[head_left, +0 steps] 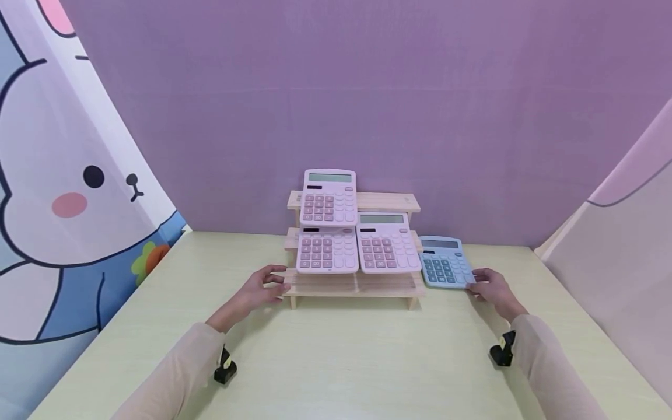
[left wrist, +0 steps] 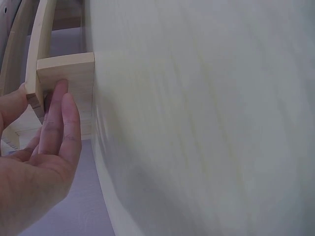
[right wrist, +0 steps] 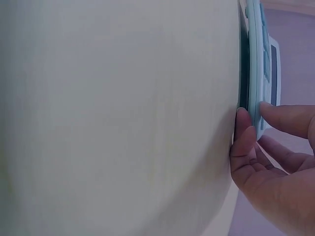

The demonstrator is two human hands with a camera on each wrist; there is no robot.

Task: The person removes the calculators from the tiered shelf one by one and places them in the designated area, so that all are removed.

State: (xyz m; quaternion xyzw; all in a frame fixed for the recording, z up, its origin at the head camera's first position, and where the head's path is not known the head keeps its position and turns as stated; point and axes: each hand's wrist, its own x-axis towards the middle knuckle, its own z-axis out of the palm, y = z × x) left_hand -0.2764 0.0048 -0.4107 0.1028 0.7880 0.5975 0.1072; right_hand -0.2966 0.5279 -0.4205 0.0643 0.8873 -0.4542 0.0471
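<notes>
Right hand [head_left: 494,290] pinching the blue calculator [head_left: 446,262] by its near corner, just right of the wooden rack [head_left: 325,284] (three pink calculators [head_left: 329,201] aboard); left hand [head_left: 258,289] gripping rack's lowest left end.

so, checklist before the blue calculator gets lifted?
1. Right hand pinching the blue calculator at its near right corner: ok.
2. Blue calculator face-up: ok.
3. Blue calculator clear of the wooden rack: cannot tell; they look very close in the head view.
4. Left hand gripping the left end of the bottom step: ok.
5. Front of the bottom step bare: ok.
6. Lower-left pink calculator display visible: not ok, the upper pink calculator hides it.
</notes>
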